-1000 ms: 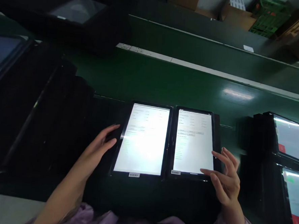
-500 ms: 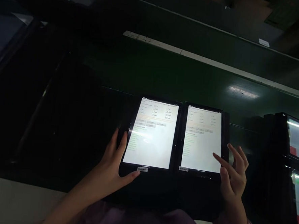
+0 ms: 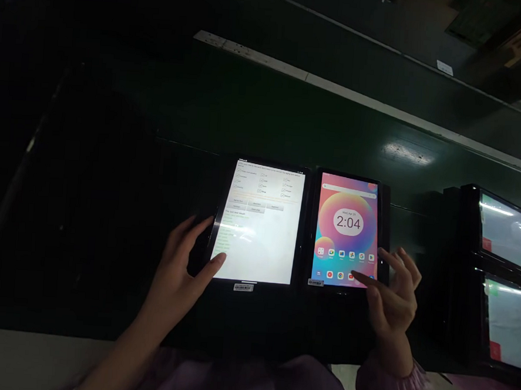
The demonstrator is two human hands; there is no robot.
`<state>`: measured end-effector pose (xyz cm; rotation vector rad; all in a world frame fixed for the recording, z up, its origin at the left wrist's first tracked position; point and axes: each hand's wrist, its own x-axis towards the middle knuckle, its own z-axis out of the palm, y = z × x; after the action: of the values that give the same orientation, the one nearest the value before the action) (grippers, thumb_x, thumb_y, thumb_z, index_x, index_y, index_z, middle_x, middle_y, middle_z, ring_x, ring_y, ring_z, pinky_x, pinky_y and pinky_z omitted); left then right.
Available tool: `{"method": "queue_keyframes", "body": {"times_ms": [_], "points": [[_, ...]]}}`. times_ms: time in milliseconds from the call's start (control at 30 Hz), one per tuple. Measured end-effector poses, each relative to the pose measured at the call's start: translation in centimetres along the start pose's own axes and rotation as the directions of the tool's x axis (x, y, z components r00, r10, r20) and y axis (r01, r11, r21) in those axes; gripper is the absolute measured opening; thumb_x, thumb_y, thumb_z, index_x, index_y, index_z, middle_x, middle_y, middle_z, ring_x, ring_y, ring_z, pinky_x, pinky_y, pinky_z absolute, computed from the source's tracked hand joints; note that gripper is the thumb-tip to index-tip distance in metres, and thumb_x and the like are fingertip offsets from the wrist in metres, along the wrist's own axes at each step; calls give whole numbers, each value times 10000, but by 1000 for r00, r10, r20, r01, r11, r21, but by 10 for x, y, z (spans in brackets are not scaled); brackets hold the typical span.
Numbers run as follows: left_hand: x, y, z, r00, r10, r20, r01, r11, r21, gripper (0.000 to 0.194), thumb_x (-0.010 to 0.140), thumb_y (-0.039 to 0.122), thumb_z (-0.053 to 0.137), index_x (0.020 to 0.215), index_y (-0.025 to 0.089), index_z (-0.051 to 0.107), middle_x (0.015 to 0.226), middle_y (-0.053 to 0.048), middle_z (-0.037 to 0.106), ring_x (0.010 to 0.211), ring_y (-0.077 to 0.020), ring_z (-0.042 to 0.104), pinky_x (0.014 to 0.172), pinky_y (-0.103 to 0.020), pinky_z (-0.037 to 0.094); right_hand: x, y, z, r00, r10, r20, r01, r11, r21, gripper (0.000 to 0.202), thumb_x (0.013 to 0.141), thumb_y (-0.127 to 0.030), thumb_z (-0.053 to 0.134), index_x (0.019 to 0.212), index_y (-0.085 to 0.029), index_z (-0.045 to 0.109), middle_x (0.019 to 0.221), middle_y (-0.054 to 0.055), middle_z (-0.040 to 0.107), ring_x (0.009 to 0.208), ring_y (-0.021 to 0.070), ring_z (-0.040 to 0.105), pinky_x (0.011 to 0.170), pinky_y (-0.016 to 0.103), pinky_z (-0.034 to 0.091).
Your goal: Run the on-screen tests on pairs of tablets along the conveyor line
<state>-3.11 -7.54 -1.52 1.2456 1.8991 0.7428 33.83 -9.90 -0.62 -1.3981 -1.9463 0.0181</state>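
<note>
Two tablets lie side by side on a dark work surface. The left tablet [image 3: 257, 248] shows a white page with tick boxes, grey buttons and green text. My left hand [image 3: 181, 261] rests at its lower left, thumb over the screen corner and index finger at the side edge, fingers apart. On the right tablet [image 3: 348, 200], a colourful home screen reads 2:04. My right hand [image 3: 395, 297] is at its lower right, index finger stretched over the bottom icon row; other fingers are apart near the right edge. Whether the index touches the glass I cannot tell.
More lit devices stand at the far right, an upper screen [image 3: 509, 234] and a lower screen [image 3: 511, 322], each with a red patch. A pale strip [image 3: 307, 77] runs across the dark green surface behind the tablets. A small white label [image 3: 445, 68] sits farther back.
The right tablet's screen has switched from the white test page to the home screen. My right index finger has moved left and down across it. My left thumb has moved up onto the left screen.
</note>
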Motion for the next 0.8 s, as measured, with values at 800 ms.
{"method": "queue_keyframes", "body": {"times_ms": [800], "points": [[-2,-10,-17,971,26,237,-8,997,-78,682,899,553,719,1531,398,516,1780,-34,224,1635,-418,213,1240,-615,402,24,-25,8,974,-193,122,186,980,66,275,934,-83,630,1024,-296,779,1627,-85,506,1533,353,406,1101,502,458]]}}
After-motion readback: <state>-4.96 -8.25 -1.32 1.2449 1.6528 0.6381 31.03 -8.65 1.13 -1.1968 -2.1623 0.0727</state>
